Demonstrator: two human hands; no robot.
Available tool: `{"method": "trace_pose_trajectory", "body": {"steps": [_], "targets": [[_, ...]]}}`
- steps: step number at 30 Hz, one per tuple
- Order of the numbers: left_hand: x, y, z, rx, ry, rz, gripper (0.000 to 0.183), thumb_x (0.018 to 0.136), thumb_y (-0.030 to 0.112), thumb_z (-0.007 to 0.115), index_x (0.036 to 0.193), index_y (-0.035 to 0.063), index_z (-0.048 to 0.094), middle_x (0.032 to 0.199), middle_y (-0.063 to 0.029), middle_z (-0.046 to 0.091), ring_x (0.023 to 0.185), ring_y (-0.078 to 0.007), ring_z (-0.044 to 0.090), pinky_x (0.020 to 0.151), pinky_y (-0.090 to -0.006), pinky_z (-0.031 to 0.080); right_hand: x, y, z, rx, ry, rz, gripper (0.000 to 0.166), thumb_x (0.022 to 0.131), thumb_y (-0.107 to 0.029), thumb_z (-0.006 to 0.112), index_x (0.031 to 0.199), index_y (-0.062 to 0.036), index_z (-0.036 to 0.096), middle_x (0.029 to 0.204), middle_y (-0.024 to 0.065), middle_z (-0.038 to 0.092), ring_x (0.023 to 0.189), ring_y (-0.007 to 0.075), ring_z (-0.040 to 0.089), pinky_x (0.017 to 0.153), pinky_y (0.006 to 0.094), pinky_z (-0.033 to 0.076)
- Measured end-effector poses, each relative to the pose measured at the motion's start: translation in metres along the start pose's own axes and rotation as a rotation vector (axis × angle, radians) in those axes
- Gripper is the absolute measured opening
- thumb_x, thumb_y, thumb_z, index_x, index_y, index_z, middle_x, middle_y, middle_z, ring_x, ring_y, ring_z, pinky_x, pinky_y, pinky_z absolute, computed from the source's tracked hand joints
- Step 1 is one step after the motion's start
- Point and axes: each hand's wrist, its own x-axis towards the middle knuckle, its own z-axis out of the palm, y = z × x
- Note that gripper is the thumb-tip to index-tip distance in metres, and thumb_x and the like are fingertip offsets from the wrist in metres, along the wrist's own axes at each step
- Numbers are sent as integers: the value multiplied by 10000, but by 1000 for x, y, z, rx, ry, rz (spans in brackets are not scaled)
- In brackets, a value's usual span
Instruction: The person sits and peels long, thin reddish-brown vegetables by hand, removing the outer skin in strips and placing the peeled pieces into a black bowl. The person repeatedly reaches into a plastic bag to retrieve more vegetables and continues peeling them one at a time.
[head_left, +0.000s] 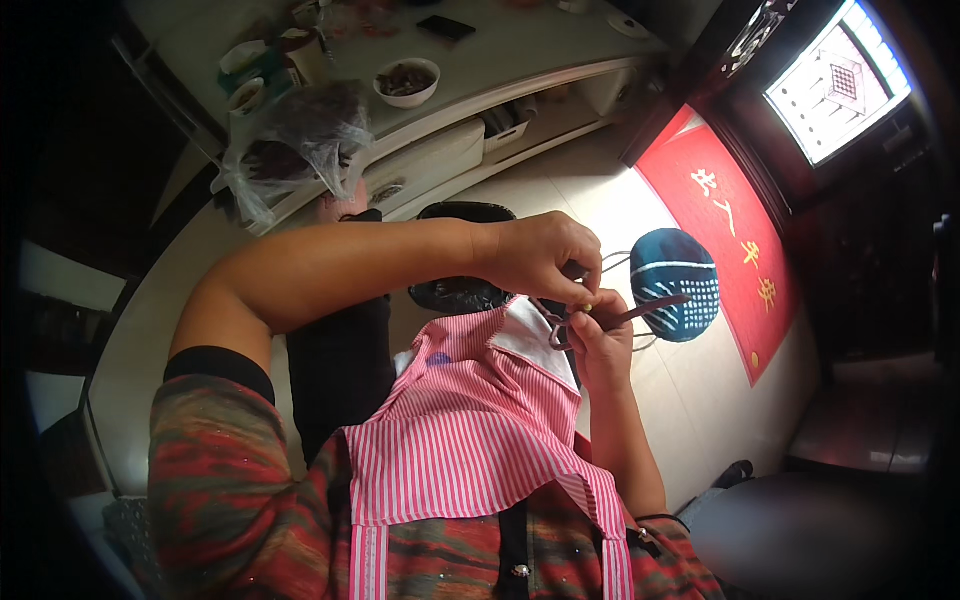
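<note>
My right hand (606, 346) holds several long, thin, purple-brown bean pods (654, 306), which look like string beans. One pod sticks out to the right and others curl out on the left side of the hand. From above, my left hand (551, 255) pinches at the pods, thumb and forefinger almost meeting the right fingertips. A small pale green bit shows between the two hands. Under the left forearm stands a bin with a black plastic liner (457, 294), partly hidden by the arm. A pink-and-white striped apron (442, 465) covers my lap.
A clear plastic bag (315, 142) with dark purple contents hangs at the edge of a table (510, 56). On it are a white bowl (407, 84) of dark pieces and a phone (446, 28). A blue patterned stool cushion (675, 285) and a red doormat (724, 225) lie to the right.
</note>
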Motion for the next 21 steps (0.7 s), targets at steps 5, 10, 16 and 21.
{"method": "trace_pose_trajectory", "body": {"steps": [5,10,16,21], "targets": [[0,-5,-2,-45,27,-40,62,741,94,662,741,35,643,660,-35,524,603,-123,495,531,-257,385,-2,-5,2,-20,42,-9,169,854,-88,601,1002,-16,561,929,75,601,592,24,446,447,141,298],[0,-6,-4,-2,36,-85,57,737,80,658,740,27,636,671,-45,536,610,-124,505,537,-257,391,1,-3,1,28,74,1,186,902,-132,535,1029,3,556,927,76,597,610,31,447,432,142,306],[1,-11,-4,74,50,-31,60,736,73,652,743,19,626,684,-59,552,618,-144,525,549,-271,404,3,-6,-1,114,125,-2,196,926,-150,490,1030,3,554,910,76,598,602,33,453,419,136,300],[-3,-11,-12,85,60,-69,68,730,78,657,748,18,630,697,-64,565,638,-158,542,578,-274,424,7,-9,-4,165,177,3,212,942,-192,456,1026,-16,538,890,71,589,554,39,421,406,145,288]]}}
